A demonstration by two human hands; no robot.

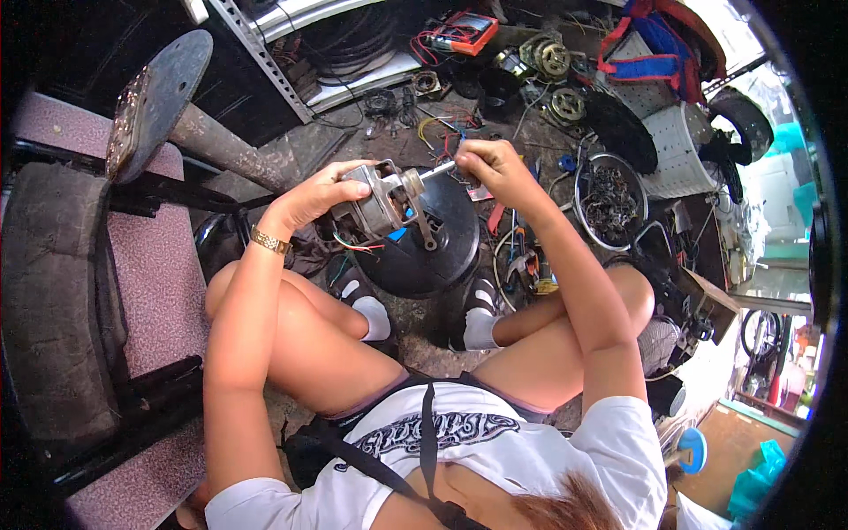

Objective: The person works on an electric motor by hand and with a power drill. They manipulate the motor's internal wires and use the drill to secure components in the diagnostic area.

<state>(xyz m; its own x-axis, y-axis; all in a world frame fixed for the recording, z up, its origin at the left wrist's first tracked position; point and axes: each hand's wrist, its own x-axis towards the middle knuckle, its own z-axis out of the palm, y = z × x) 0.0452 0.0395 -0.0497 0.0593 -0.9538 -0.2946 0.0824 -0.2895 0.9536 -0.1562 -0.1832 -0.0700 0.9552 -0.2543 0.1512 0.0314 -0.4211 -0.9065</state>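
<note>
My left hand (322, 196) is wrapped round a grey metal electric motor (371, 215), its thumb lying on top of the housing. A bright shaft (436, 171) sticks out of the motor toward the right. At the shaft's far end my right hand (502, 173) is closed, thumb and fingers pinching the tip. Loose thin wires (358, 245) hang from the motor's lower side. Beneath the motor, between my feet, stands a black round base (420, 265), partly covered by the motor. My fingers hide part of the housing.
A metal bowl (609, 231) of small dark parts stands at right, near a white perforated basket (678, 152). An orange multimeter (466, 34) lies at the back, among scattered motor parts (546, 57). A metal post with a plate (168, 93) leans in from the left.
</note>
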